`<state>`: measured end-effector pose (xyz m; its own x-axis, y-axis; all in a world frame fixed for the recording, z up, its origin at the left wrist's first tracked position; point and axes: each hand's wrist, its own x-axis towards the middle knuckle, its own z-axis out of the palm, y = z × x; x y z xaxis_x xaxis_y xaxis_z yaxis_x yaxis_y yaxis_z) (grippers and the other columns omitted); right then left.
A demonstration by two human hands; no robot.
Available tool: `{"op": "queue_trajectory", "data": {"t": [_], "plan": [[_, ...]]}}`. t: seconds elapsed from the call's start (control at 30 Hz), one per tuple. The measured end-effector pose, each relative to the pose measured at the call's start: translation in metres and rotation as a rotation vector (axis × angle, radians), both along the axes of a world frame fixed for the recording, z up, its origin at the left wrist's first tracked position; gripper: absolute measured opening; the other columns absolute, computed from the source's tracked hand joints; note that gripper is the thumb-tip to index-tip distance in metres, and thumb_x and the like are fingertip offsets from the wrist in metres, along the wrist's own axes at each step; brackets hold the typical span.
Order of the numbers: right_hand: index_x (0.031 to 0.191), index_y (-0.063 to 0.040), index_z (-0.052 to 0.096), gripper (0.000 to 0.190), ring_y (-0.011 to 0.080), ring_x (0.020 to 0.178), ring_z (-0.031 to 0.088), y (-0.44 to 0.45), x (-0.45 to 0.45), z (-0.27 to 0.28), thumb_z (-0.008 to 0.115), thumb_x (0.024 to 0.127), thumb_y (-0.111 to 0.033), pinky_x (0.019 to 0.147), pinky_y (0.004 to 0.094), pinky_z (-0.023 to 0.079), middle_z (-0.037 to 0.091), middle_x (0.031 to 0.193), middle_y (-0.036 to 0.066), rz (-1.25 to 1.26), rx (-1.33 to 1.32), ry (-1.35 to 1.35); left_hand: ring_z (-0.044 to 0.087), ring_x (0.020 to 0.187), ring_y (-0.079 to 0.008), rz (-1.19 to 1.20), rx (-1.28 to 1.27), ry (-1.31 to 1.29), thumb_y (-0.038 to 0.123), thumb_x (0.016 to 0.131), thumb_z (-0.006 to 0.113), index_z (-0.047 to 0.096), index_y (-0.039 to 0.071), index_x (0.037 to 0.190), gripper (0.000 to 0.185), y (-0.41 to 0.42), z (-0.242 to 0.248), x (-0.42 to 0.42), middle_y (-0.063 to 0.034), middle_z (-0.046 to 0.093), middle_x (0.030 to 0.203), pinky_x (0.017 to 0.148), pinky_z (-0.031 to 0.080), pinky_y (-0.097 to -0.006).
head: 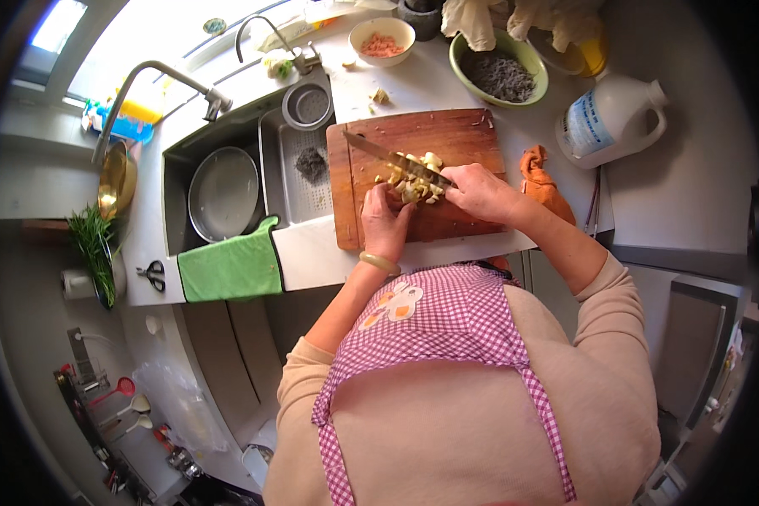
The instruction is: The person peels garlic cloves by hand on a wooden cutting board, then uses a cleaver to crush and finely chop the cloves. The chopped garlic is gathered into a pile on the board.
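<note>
My right hand grips the handle of a kitchen knife, whose blade points up and to the left. The blade lies across a heap of chopped pale-yellow pieces, which look like ginger or garlic. My left hand, with a bangle at its wrist, is at the near left side of the heap. Its fingers are curled and touch the pieces; whether they hold any is hidden. Beneath all this lies a reddish-brown wooden cutting board, with small scraps scattered over it.
To the left is a double sink with a round pan and a perforated tray; a green cloth drapes its front. Behind the board stand a bowl of pink bits and a green bowl. Rightward are an orange cloth and a white jug.
</note>
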<state>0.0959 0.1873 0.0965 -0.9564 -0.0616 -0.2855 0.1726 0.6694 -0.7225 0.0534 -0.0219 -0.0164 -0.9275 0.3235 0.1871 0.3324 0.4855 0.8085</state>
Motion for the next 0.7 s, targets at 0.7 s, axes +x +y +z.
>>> {"op": "queue_trajectory", "data": {"t": [0.7], "plan": [[0.101,0.003,0.064,0.022,0.0435,0.089,0.066,-0.011,-0.002,-0.025,0.059,0.091,-0.017,0.08,0.0487,0.051,0.067,0.092,0.028,0.087,0.024,-0.088,0.067,0.072,-0.0181,0.055,0.139,-0.243,0.002,0.078,0.081,0.06,0.001,0.102,0.032,-0.005,0.007,-0.001,-0.0098,0.066,0.087,0.067,0.056,-0.0314]]}}
